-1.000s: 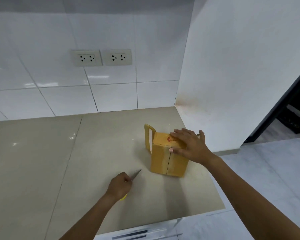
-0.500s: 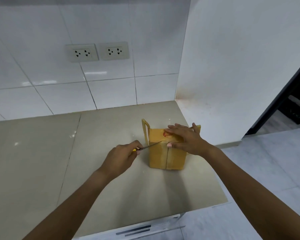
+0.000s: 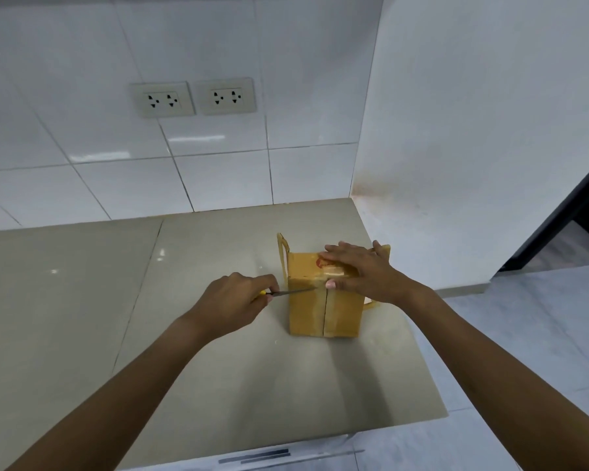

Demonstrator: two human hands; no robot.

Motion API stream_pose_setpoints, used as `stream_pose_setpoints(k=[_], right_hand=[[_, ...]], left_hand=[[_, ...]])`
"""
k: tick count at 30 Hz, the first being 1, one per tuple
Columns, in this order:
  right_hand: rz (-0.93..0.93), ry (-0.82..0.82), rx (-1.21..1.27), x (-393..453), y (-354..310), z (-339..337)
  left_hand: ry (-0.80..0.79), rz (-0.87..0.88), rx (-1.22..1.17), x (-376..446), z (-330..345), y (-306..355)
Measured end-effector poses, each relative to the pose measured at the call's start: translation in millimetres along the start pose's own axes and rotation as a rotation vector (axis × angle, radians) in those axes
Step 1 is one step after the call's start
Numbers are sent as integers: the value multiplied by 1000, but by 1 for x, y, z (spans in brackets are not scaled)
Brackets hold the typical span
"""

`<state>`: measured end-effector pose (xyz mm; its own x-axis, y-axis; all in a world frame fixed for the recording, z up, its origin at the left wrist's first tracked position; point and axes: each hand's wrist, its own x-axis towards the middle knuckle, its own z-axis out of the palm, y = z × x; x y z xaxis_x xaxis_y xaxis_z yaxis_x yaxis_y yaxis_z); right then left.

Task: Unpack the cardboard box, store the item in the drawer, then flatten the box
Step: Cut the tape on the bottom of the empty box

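The small brown cardboard box stands on the beige tiled countertop, towards its right end and about midway between the near edge and the tiled wall. Its near face shows a dark vertical seam down the middle, and its top carries a red printed mark partly hidden under fingers. A loose strip of yellowish packing tape curls upright from the box's far left corner, and another bit of the same tape sticks out at the right side, low down.

The right hand lies flat on the box top, fingers spread and pointing left, thumb hooked over the near top edge; it presses rather than grips. The left hand is closed round a small knife with a yellow handle (only a sliver of the yellow shows beside the knuckles). The thin grey blade points right, and its tip meets the box's near face just below the top edge, close to the right thumb.

Further out, two pale double wall sockets sit side by side on the white glossy wall tiles behind the countertop. A plain white wall rises to the right, with pale grey floor tiles below it.
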<state>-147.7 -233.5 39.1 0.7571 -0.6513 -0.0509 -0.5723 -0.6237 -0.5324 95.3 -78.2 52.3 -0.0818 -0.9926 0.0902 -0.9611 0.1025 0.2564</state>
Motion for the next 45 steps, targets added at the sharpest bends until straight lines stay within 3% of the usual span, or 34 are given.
stream_pose_setpoints(k=[9, 13, 17, 21, 23, 26, 28, 30, 34, 35, 37, 39, 40, 42, 44, 45], right_hand=[[-31, -50, 19, 3, 9, -4], [-62, -49, 25, 5, 8, 0], [-106, 74, -13, 3, 4, 6], [-225, 298, -53, -7, 3, 16], [-315, 392, -152, -9, 2, 21], [-465, 505, -332, -10, 0, 27], [-506, 510, -371, -10, 0, 29], [-511, 523, -370, -11, 0, 31], [-538, 654, -407, -14, -5, 36], [-544, 691, -422, -15, -7, 37], [-555, 734, -434, -17, -9, 39], [-550, 765, -441, -20, -12, 41], [-543, 777, -445, -21, -13, 41], [-525, 799, -464, -22, -16, 40], [-500, 839, -515, -22, -18, 38], [-482, 857, -531, -21, -19, 36]], left_hand=[[-2, 157, 30, 13, 8, 9], [88, 240, 145, 3, 12, 9], [182, 135, 153, -19, 28, 12], [232, -65, -51, -41, 55, 12], [116, -150, -203, -55, 69, 11], [-184, -263, -534, -72, 86, 6], [-216, -407, -621, -73, 93, 6], [-171, -430, -560, -66, 94, 4], [-299, -339, -62, -51, 89, 8], [-227, -330, 64, -48, 83, 14], [137, -239, 222, -39, 67, 26], [480, -56, 188, -22, 47, 36], [503, 27, 148, -8, 35, 38], [266, 104, 65, 23, 19, 37], [-60, 83, -25, 46, 16, 37], [-149, 61, -78, 53, 18, 36]])
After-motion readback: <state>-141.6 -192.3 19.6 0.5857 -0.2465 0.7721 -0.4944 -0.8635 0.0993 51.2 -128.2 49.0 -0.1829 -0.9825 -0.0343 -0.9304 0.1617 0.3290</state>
